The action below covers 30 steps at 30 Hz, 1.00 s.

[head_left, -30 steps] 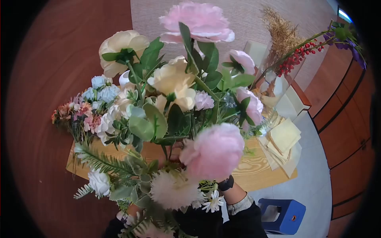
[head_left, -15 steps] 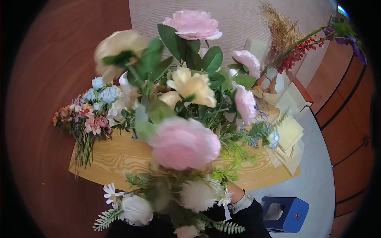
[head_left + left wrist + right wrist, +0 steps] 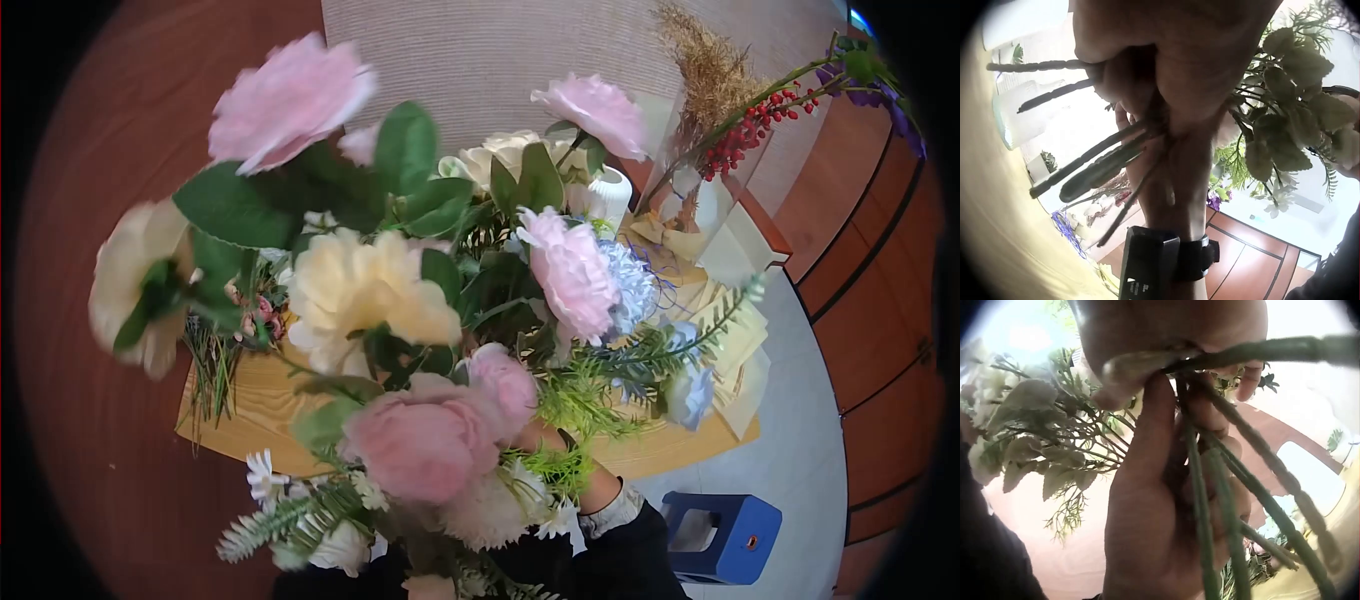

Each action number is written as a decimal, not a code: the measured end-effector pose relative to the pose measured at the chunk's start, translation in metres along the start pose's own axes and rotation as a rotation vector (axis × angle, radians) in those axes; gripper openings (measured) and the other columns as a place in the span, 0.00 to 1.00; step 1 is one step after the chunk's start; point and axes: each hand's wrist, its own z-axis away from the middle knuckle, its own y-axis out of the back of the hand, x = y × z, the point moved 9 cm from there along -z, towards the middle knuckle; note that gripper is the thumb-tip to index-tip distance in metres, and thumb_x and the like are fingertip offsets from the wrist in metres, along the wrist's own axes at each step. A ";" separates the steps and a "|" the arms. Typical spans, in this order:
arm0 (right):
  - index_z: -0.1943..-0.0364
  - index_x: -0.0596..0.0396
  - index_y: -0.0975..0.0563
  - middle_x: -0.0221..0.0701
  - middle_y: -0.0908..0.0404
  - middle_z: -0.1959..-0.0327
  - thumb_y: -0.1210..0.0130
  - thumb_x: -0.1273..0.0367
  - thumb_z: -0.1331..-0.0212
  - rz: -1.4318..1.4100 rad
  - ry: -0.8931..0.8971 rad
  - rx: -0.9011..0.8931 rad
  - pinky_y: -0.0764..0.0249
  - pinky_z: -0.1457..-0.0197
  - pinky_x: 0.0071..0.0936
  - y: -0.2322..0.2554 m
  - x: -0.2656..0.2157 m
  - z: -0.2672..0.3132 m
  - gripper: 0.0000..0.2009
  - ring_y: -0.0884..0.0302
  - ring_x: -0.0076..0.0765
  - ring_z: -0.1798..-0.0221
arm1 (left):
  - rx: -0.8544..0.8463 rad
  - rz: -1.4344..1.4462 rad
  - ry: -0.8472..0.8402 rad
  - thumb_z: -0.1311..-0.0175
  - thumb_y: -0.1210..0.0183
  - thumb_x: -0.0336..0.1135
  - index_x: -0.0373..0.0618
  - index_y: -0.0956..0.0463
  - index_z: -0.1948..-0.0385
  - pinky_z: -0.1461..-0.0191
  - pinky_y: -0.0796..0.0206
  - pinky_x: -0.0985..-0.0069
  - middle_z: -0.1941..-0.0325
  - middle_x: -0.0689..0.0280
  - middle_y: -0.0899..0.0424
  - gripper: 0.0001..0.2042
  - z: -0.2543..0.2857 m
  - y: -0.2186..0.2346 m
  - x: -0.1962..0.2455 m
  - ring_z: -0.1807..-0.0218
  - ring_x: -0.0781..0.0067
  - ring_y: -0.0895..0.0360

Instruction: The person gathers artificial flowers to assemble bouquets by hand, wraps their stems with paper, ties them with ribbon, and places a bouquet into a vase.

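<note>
A large bouquet of artificial-looking flowers fills the middle of the head view, with pink peonies (image 3: 425,440), cream blooms (image 3: 365,300), a blue hydrangea (image 3: 632,288) and green leaves. Under the flower heads, both hands grip its gathered stems. In the left wrist view my left hand (image 3: 1179,50) curls round the bundle, and bare stem ends (image 3: 1094,159) stick out past it. My right hand (image 3: 1172,331) closes on the same bundle from the other side in the right wrist view, where green stems (image 3: 1272,515) fan out. The blooms hide most of both hands in the head view.
Below the bouquet is a wooden table (image 3: 235,410). Cut flowers with thin stems (image 3: 213,375) lie at its left. At the right are pale paper sheets (image 3: 740,340), a white ribbed vase (image 3: 607,195) and a clear vase with dried grass (image 3: 705,60). A blue stool (image 3: 735,540) stands below right.
The bouquet has turned and tilted in the hands. The upper pink peony and a cream bloom have swung left. The blue hydrangea and white vase have come into sight at the right.
</note>
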 end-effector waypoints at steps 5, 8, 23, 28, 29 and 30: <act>0.47 0.51 0.31 0.33 0.28 0.48 0.41 0.57 0.51 0.150 0.008 0.017 0.34 0.45 0.30 -0.011 -0.011 -0.012 0.26 0.31 0.33 0.46 | -0.065 0.058 -0.076 0.45 0.47 0.31 0.41 0.28 0.75 0.81 0.44 0.82 0.85 0.69 0.29 0.04 -0.012 -0.006 0.001 0.87 0.80 0.35; 0.47 0.50 0.31 0.33 0.28 0.48 0.41 0.57 0.51 0.241 0.015 0.030 0.33 0.45 0.30 -0.008 -0.019 -0.008 0.26 0.30 0.32 0.46 | -0.106 0.092 -0.122 0.44 0.48 0.32 0.42 0.28 0.74 0.80 0.43 0.81 0.84 0.69 0.30 0.05 -0.021 -0.012 0.005 0.86 0.80 0.35; 0.49 0.51 0.28 0.35 0.26 0.50 0.44 0.62 0.48 0.721 0.433 0.240 0.33 0.47 0.29 -0.003 -0.052 -0.020 0.20 0.27 0.38 0.50 | -0.301 0.255 -0.341 0.38 0.53 0.38 0.46 0.32 0.68 0.75 0.42 0.78 0.80 0.70 0.34 0.07 -0.051 -0.046 0.048 0.84 0.78 0.37; 0.49 0.58 0.29 0.37 0.26 0.51 0.47 0.66 0.44 0.339 0.424 0.430 0.37 0.42 0.30 0.022 -0.038 -0.019 0.18 0.29 0.37 0.49 | -0.353 0.309 -0.409 0.36 0.54 0.40 0.48 0.34 0.66 0.73 0.42 0.78 0.79 0.71 0.35 0.08 -0.056 -0.058 0.068 0.83 0.77 0.38; 0.53 0.57 0.28 0.36 0.24 0.57 0.48 0.66 0.42 0.179 0.227 0.503 0.33 0.50 0.29 0.035 -0.020 -0.020 0.15 0.27 0.34 0.57 | -0.362 0.319 -0.424 0.35 0.54 0.41 0.48 0.34 0.66 0.73 0.41 0.77 0.78 0.71 0.35 0.08 -0.058 -0.060 0.074 0.83 0.77 0.38; 0.57 0.57 0.26 0.34 0.22 0.64 0.49 0.66 0.41 0.020 0.029 0.569 0.29 0.57 0.28 0.043 -0.009 -0.019 0.11 0.25 0.31 0.64 | -0.370 0.328 -0.439 0.35 0.55 0.41 0.48 0.34 0.65 0.72 0.41 0.77 0.78 0.71 0.35 0.08 -0.060 -0.062 0.079 0.83 0.77 0.38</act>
